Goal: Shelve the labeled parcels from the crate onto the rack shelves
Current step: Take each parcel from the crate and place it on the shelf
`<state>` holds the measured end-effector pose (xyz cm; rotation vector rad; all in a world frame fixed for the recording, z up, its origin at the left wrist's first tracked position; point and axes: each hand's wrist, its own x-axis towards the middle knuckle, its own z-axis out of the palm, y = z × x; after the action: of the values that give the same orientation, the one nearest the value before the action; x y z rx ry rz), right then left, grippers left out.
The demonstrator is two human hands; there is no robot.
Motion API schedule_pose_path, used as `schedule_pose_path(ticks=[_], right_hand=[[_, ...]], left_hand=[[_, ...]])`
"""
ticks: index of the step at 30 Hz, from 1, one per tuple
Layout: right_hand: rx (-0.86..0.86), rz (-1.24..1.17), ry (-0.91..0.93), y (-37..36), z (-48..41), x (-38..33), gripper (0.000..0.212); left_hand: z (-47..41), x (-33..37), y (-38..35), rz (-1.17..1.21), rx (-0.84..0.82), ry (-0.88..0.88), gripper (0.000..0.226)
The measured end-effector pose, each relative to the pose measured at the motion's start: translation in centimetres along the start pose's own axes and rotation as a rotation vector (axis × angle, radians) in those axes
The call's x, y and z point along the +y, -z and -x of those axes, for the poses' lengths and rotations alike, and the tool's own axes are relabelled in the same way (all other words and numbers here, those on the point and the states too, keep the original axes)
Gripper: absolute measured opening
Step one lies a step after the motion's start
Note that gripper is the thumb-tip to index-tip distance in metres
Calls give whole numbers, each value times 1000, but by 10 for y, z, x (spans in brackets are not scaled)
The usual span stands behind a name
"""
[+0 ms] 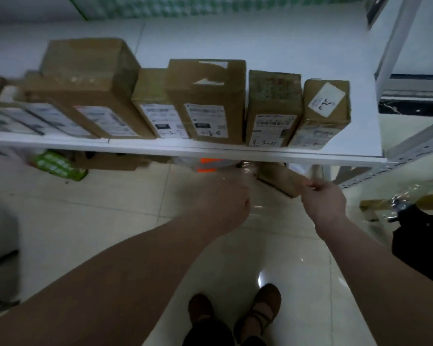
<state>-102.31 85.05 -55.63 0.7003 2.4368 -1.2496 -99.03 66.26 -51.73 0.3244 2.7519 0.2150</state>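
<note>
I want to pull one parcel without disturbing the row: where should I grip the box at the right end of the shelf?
Grip the rightmost box by its two side faces near the top, reaching from the front and right. The shelf is bare on that side, while its left face stands close beside the box marked 4-3-11, so ease it rightward first.

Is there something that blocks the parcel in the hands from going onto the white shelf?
Yes. The parcel, held by the right hand with the left hand beside it, sits below the shelf edge; cardboard boxes fill the front row, leaving only bare shelf at the right end.
</note>
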Motion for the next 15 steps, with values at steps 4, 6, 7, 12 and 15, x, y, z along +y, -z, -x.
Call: schedule_pose_path(ticks=[4, 6, 7, 12, 15], right_hand=[[-113, -28, -56, -19, 67, 4, 22], [-167, -23, -63, -36, 97, 3, 24], [-194, -11, -56, -45, 112, -1, 24], [-350, 83, 52, -102, 193, -36, 21], [-442, 92, 89, -143, 254, -58, 20]], left_hand=[[64, -18, 7, 238, -63, 153, 24], [100, -33, 6, 283, -53, 234, 24], [119, -41, 5, 292, -47, 261, 24], [217, -99, -5, 397, -54, 468, 24], [289, -146, -2, 557, -76, 566, 17]])
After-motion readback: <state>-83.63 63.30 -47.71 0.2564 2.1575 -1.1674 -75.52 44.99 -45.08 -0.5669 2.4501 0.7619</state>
